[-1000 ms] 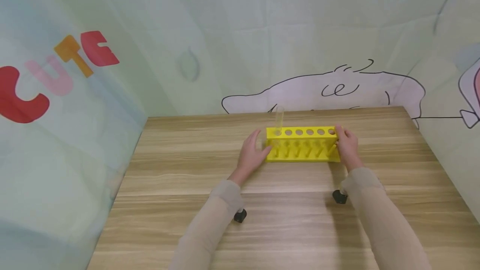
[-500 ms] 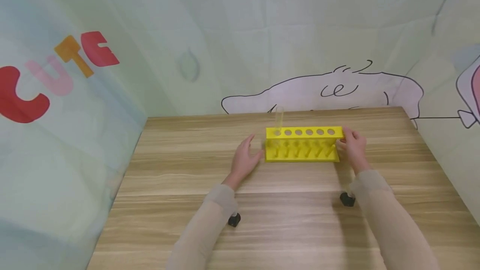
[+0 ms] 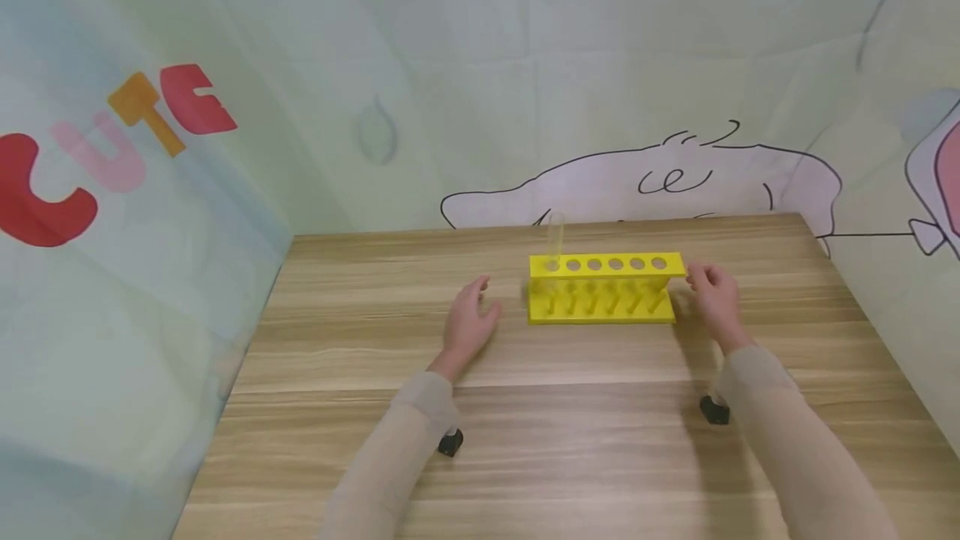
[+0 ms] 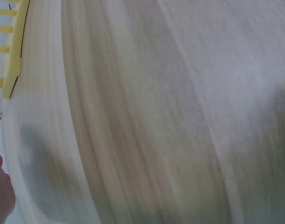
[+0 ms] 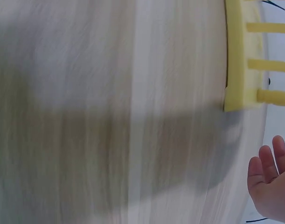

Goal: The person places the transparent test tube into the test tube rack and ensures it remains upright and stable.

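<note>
A yellow test tube rack [image 3: 600,315] stands on the wooden table, with a row of round holes along its top bar and pegs on its base. One clear test tube [image 3: 555,236] stands upright in the leftmost hole. To the left of the rack, apart from it, my left hand [image 3: 467,325] holds nothing, its fingers relaxed. Just off the rack's right end is my right hand [image 3: 717,298], its fingers loosely bent and nothing seen in them. In the right wrist view, several fingers [image 5: 268,163] show below the rack's base [image 5: 235,70], with a gap between.
The wooden table [image 3: 360,298] ends at a printed cloth backdrop [image 3: 450,107] behind and at the sides. Small dark camera blocks hang under both sleeves, the left block [image 3: 451,442] and the right block [image 3: 715,410].
My right hand has let go of the rack's right end and moved off to the right. My left hand has drawn away to the left. The rack and tube stay in place.
</note>
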The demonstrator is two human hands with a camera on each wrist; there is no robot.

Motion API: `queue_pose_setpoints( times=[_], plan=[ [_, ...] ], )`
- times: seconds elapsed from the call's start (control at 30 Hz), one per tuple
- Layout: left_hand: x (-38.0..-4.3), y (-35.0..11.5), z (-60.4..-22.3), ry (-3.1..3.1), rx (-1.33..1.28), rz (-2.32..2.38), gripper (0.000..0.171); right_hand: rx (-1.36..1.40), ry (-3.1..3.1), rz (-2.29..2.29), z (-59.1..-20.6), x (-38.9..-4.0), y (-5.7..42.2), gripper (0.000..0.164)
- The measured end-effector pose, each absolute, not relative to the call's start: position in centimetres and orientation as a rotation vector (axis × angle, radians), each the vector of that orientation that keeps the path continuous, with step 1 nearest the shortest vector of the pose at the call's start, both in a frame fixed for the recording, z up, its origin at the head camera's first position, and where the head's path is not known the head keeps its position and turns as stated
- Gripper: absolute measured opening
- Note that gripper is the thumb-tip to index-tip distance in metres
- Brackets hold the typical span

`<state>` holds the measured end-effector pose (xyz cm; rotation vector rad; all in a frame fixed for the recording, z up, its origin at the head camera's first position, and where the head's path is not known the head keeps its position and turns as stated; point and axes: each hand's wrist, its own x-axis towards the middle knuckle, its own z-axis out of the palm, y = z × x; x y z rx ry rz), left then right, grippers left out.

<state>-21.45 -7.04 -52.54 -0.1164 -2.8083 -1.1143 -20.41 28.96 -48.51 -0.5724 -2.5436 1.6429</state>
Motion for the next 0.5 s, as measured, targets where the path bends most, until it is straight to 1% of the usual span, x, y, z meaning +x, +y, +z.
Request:
queue_pose_setpoints(
  times=[0.2,0.5],
  plan=[
    [-21.3,-8.3,-52.7,-2.794,-0.144,-1.029,0.04,-0.388,-2.8,1.345,-48.8,-19.8,29.8,0.052],
    [-20.7,-10.1,-53.1,-2.797,-0.197,-0.924,0.031,-0.198,-2.959,1.117,-49.1,-19.2,30.7,0.052]
  ],
)
